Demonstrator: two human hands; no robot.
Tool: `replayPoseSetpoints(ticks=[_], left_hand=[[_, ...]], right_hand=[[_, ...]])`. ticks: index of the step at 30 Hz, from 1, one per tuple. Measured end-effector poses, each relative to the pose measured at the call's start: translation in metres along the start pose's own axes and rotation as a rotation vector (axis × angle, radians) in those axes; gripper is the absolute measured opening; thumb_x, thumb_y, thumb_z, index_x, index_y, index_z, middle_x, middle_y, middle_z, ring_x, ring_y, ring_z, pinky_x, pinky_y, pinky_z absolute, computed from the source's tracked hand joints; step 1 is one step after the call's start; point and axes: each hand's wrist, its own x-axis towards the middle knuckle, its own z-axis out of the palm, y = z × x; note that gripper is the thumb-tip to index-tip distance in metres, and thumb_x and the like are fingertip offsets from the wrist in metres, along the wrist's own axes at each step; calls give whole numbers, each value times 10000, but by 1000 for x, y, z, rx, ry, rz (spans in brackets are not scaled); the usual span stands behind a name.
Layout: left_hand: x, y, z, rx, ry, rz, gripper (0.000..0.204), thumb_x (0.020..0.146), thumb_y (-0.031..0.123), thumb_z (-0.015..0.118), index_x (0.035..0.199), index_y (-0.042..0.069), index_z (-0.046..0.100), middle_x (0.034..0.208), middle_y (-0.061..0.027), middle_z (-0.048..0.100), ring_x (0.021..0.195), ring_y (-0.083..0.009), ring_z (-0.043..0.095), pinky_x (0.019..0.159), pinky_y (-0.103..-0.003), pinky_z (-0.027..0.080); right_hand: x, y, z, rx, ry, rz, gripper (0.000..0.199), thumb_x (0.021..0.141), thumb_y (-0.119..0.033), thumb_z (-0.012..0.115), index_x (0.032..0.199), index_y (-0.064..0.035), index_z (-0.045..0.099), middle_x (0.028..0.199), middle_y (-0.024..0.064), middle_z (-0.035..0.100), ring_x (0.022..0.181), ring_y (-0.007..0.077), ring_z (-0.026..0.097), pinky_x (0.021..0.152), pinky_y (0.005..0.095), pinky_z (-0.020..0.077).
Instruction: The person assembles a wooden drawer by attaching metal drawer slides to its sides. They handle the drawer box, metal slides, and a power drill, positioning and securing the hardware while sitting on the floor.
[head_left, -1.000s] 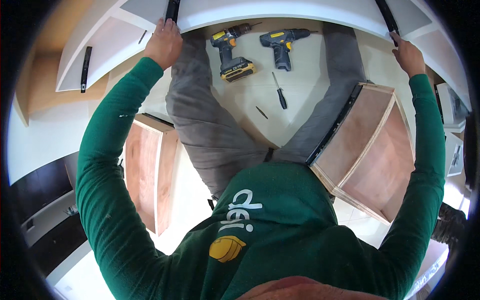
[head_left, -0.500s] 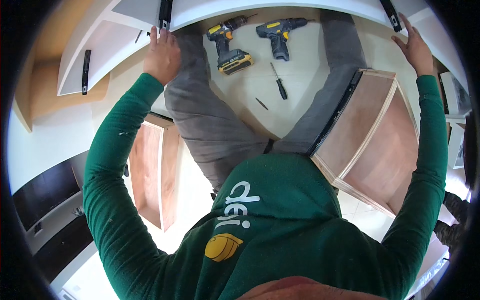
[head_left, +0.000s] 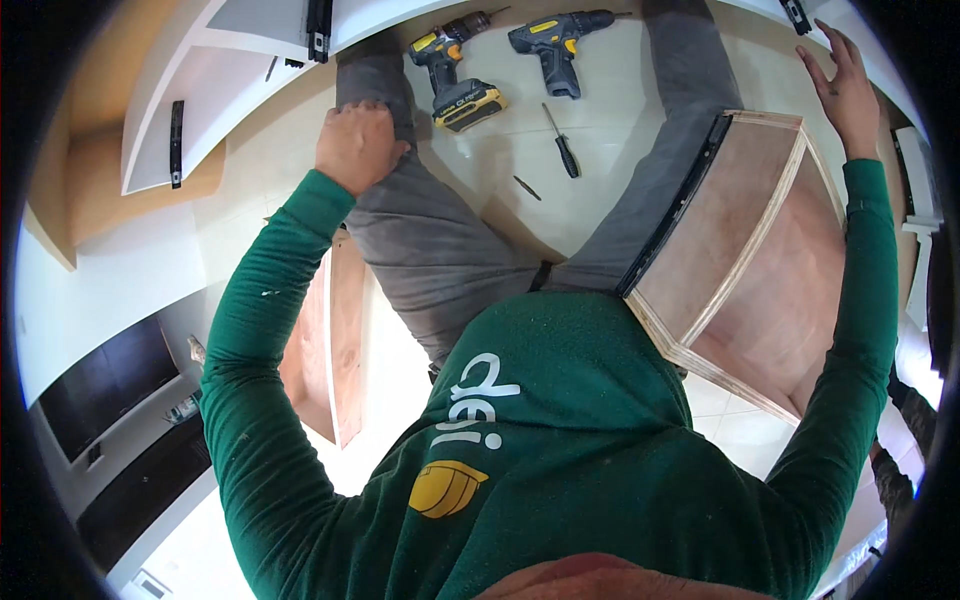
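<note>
My left hand [head_left: 360, 148] lies over my left leg [head_left: 375, 85], below the knee bend, its fingers curled under with the knuckles up; nothing shows in it. My right hand [head_left: 842, 88] is raised with fingers spread, holding nothing. Its fingertips are just beside a black drawer slide [head_left: 796, 14] on the white cabinet [head_left: 560, 4]. A second black slide [head_left: 319, 30] is fixed to the cabinet above my left hand. Against my right leg leans a wooden drawer [head_left: 735, 190], with a black rail [head_left: 678, 205] along its edge.
Between my legs lie a yellow-and-black drill [head_left: 440, 60], a second drill [head_left: 558, 60], a screwdriver [head_left: 562, 143] and a small bit [head_left: 527, 188]. Another wooden drawer [head_left: 347, 340] stands at my left. A further slide [head_left: 177, 145] sits on the left cabinet panel. Someone's patterned sleeve [head_left: 895, 480] shows at far right.
My left hand has come down off the cabinet edge by the left slide onto my leg, and its fingers have curled. My right hand stays spread near the right slide. The view has shifted slightly.
</note>
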Motion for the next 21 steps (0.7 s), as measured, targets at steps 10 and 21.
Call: replayPoseSetpoints(ticks=[10,21], left_hand=[[2,-9,11,-138,24,-2,524,841,529,742,920,12,706,836,-200,709,802,-403,704,752,-486,560],[8,-15,23,-401,-19,-122,556,835,544,740,999,13,736,893,-204,731,884,-386,706,779,-470,569]], right_hand=[[-15,5,-17,107,-37,118,502,960,-431,683,1392,-187,604,1335,118,629,1111,298,690,877,397,575],[-117,98,-65,367,15,470,473,991,-414,665,1312,-67,673,1122,117,733,1034,166,675,931,279,505]])
